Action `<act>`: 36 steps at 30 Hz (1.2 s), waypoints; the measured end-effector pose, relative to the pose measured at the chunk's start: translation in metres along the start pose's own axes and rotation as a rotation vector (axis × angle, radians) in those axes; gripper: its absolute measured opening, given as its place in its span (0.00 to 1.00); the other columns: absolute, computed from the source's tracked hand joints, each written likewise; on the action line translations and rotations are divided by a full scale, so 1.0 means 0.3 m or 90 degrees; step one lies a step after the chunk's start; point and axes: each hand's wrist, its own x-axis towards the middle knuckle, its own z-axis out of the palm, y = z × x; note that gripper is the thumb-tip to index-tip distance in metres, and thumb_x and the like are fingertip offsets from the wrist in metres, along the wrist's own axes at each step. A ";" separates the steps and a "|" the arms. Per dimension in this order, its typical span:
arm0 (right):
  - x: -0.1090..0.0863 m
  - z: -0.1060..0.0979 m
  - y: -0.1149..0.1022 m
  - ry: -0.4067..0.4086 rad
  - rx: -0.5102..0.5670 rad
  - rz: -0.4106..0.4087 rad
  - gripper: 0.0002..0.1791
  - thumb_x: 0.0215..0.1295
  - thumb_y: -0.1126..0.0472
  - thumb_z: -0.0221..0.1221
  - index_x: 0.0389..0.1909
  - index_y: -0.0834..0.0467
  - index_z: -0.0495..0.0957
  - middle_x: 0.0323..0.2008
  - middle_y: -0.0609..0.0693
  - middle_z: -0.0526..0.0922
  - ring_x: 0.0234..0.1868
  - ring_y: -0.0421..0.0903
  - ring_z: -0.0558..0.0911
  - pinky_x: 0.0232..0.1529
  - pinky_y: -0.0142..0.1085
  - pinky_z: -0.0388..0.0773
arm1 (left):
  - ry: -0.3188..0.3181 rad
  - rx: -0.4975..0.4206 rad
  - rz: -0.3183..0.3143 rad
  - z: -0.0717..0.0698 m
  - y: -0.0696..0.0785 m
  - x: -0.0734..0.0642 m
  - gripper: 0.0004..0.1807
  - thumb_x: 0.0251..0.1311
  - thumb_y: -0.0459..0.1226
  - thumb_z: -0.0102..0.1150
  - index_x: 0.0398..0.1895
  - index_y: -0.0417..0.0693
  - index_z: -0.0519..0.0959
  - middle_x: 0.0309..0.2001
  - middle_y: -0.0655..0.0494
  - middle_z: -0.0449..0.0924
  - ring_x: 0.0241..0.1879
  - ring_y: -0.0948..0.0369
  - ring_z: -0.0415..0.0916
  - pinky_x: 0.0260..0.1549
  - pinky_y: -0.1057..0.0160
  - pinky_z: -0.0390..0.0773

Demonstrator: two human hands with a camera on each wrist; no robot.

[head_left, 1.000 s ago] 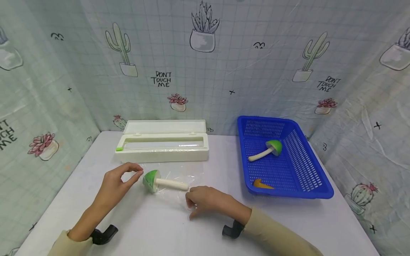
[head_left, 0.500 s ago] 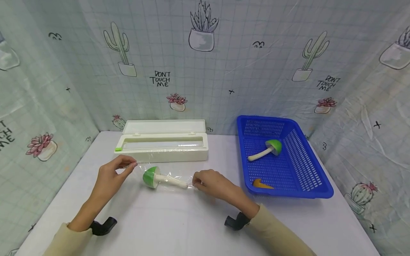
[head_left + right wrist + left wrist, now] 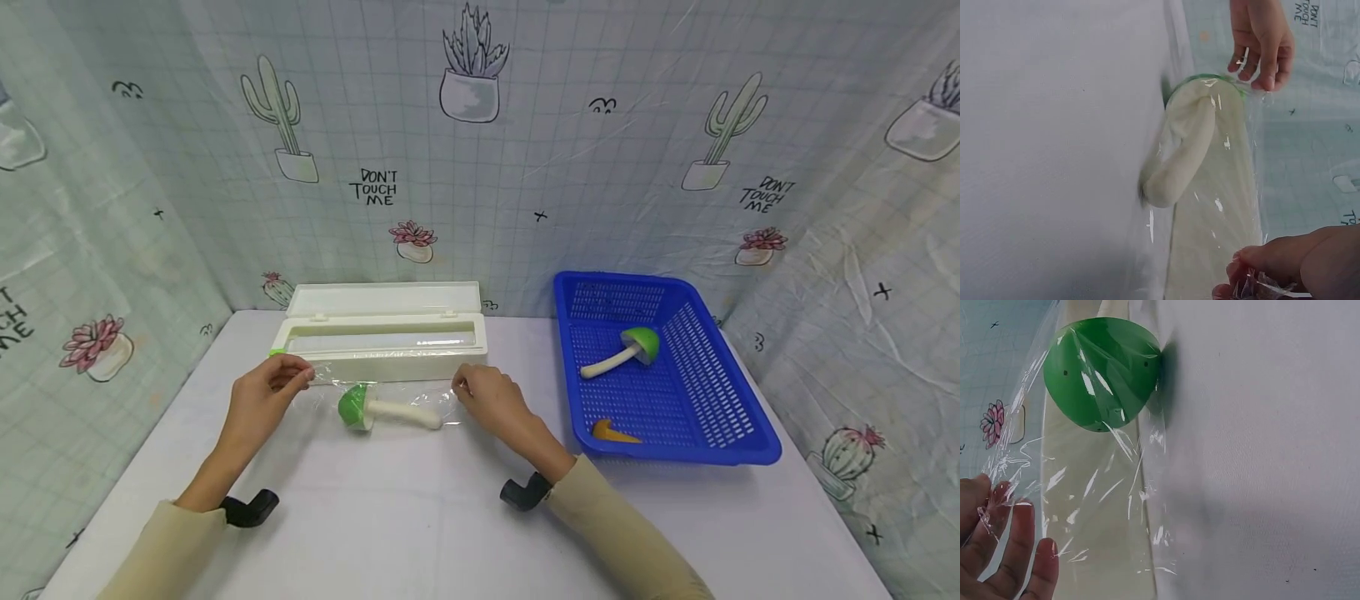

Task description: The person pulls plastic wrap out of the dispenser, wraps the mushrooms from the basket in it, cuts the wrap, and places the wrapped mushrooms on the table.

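Observation:
A toy mushroom with a green cap and pale stem (image 3: 401,413) lies on the table, wrapped in clear plastic film (image 3: 1094,494). Its cap (image 3: 1102,375) faces my left side. My left hand (image 3: 264,402) pinches the film's left end between thumb and fingers, beyond the cap. At the stem's end, my right hand (image 3: 497,408) pinches the other end of the film, which bunches up at the fingers (image 3: 1254,259) in the right wrist view. Both hands are apart from the mushroom itself, close to the front of the white film box.
Behind the hands stands a white cling film box (image 3: 386,362) with its lid raised and a green slider at its left end. A blue basket (image 3: 678,454) on the right holds another green mushroom (image 3: 637,346) and an orange-brown piece (image 3: 611,431).
Both hands have moved away from me toward the box. The right hand, near the stem at first, now pinches the film. The film now lies over the mushroom, which has shifted slightly.

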 end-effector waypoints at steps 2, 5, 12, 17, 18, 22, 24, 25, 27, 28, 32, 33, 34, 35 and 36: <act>0.019 0.008 0.003 0.016 0.004 0.019 0.03 0.71 0.60 0.62 0.40 0.53 0.84 0.35 0.46 0.86 0.30 0.43 0.81 0.28 0.39 0.78 | 0.004 0.000 -0.007 0.007 -0.018 0.009 0.09 0.68 0.35 0.64 0.45 0.39 0.82 0.36 0.45 0.86 0.31 0.74 0.78 0.31 0.82 0.74; 0.044 0.022 0.008 0.025 0.003 0.042 0.03 0.71 0.59 0.63 0.40 0.53 0.80 0.32 0.46 0.84 0.26 0.44 0.78 0.23 0.39 0.74 | 0.010 0.005 -0.018 0.020 -0.043 0.021 0.08 0.68 0.35 0.64 0.44 0.37 0.82 0.36 0.44 0.86 0.30 0.73 0.77 0.29 0.81 0.74; 0.079 0.054 0.018 0.032 -0.015 0.054 0.07 0.70 0.61 0.64 0.36 0.49 0.75 0.32 0.45 0.84 0.26 0.46 0.78 0.20 0.38 0.71 | -0.001 0.011 -0.072 0.040 -0.079 0.023 0.09 0.69 0.35 0.63 0.43 0.35 0.81 0.35 0.41 0.86 0.26 0.66 0.80 0.22 0.74 0.77; 0.086 0.075 0.016 0.036 -0.042 0.050 0.05 0.70 0.60 0.64 0.38 0.44 0.83 0.43 0.42 0.88 0.34 0.48 0.85 0.24 0.42 0.76 | -0.011 0.012 -0.079 0.044 -0.097 0.024 0.10 0.70 0.36 0.63 0.42 0.34 0.82 0.33 0.41 0.86 0.24 0.63 0.80 0.19 0.72 0.76; 0.086 0.080 0.015 0.036 -0.047 0.049 0.05 0.69 0.60 0.65 0.38 0.44 0.84 0.44 0.42 0.88 0.36 0.49 0.86 0.25 0.42 0.77 | -0.015 0.015 -0.081 0.044 -0.101 0.024 0.10 0.70 0.36 0.63 0.42 0.34 0.82 0.33 0.41 0.86 0.24 0.62 0.81 0.19 0.71 0.76; 0.081 0.101 0.011 0.025 -0.046 0.055 0.06 0.69 0.59 0.65 0.38 0.43 0.87 0.44 0.41 0.88 0.37 0.51 0.87 0.27 0.45 0.79 | -0.050 0.029 -0.099 0.048 -0.121 0.019 0.11 0.70 0.37 0.62 0.40 0.35 0.81 0.32 0.43 0.86 0.25 0.58 0.81 0.19 0.69 0.76; 0.077 0.113 0.009 0.009 -0.045 0.060 0.06 0.68 0.59 0.66 0.37 0.43 0.88 0.42 0.41 0.88 0.36 0.52 0.86 0.27 0.46 0.79 | -0.073 0.038 -0.105 0.053 -0.129 0.017 0.11 0.70 0.38 0.63 0.39 0.36 0.81 0.31 0.44 0.86 0.25 0.58 0.81 0.19 0.68 0.76; 0.076 0.119 0.008 0.000 -0.045 0.061 0.06 0.68 0.59 0.66 0.37 0.43 0.88 0.42 0.41 0.88 0.35 0.53 0.86 0.27 0.46 0.79 | -0.085 0.041 -0.107 0.056 -0.134 0.016 0.10 0.70 0.38 0.63 0.38 0.36 0.81 0.31 0.45 0.86 0.25 0.59 0.81 0.19 0.68 0.76; 0.072 0.129 0.007 -0.018 -0.048 0.060 0.06 0.67 0.59 0.66 0.37 0.43 0.89 0.41 0.42 0.88 0.35 0.53 0.86 0.28 0.47 0.79 | -0.106 0.046 -0.111 0.062 -0.140 0.015 0.10 0.70 0.38 0.63 0.37 0.37 0.81 0.30 0.47 0.86 0.24 0.60 0.80 0.19 0.68 0.75; 0.070 0.133 0.006 -0.024 -0.048 0.059 0.06 0.67 0.59 0.67 0.36 0.43 0.89 0.41 0.42 0.88 0.35 0.53 0.86 0.28 0.47 0.79 | -0.114 0.049 -0.111 0.064 -0.141 0.015 0.10 0.69 0.38 0.64 0.37 0.38 0.81 0.30 0.48 0.86 0.24 0.61 0.80 0.19 0.67 0.75; 0.068 0.142 0.004 -0.030 -0.056 0.048 0.04 0.65 0.58 0.69 0.35 0.43 0.89 0.39 0.42 0.89 0.35 0.51 0.86 0.27 0.46 0.78 | -0.149 0.048 -0.114 0.066 -0.136 0.014 0.09 0.68 0.36 0.64 0.36 0.37 0.81 0.29 0.49 0.85 0.23 0.62 0.79 0.19 0.67 0.75; 0.069 0.142 0.004 -0.029 -0.059 0.046 0.04 0.64 0.58 0.69 0.34 0.43 0.89 0.39 0.42 0.89 0.35 0.51 0.87 0.26 0.45 0.78 | -0.155 0.048 -0.112 0.065 -0.133 0.013 0.09 0.68 0.36 0.64 0.36 0.37 0.81 0.29 0.49 0.85 0.23 0.61 0.80 0.19 0.66 0.75; 0.070 0.142 0.003 -0.029 -0.062 0.044 0.04 0.64 0.58 0.69 0.34 0.44 0.90 0.39 0.42 0.89 0.35 0.51 0.87 0.26 0.45 0.78 | -0.160 0.047 -0.110 0.063 -0.129 0.013 0.09 0.68 0.36 0.64 0.35 0.37 0.81 0.28 0.48 0.84 0.23 0.61 0.80 0.19 0.66 0.75; 0.071 0.142 0.003 -0.030 -0.065 0.042 0.04 0.64 0.58 0.69 0.34 0.44 0.90 0.39 0.42 0.89 0.36 0.51 0.87 0.27 0.45 0.79 | -0.164 0.047 -0.108 0.062 -0.125 0.014 0.08 0.67 0.35 0.65 0.35 0.37 0.81 0.28 0.48 0.85 0.23 0.60 0.80 0.19 0.66 0.75; 0.072 0.142 0.003 -0.033 -0.069 0.040 0.04 0.64 0.58 0.69 0.35 0.44 0.90 0.40 0.42 0.89 0.36 0.50 0.87 0.27 0.45 0.79 | -0.166 0.047 -0.106 0.060 -0.122 0.014 0.08 0.67 0.35 0.65 0.35 0.37 0.81 0.28 0.48 0.85 0.23 0.60 0.80 0.19 0.66 0.75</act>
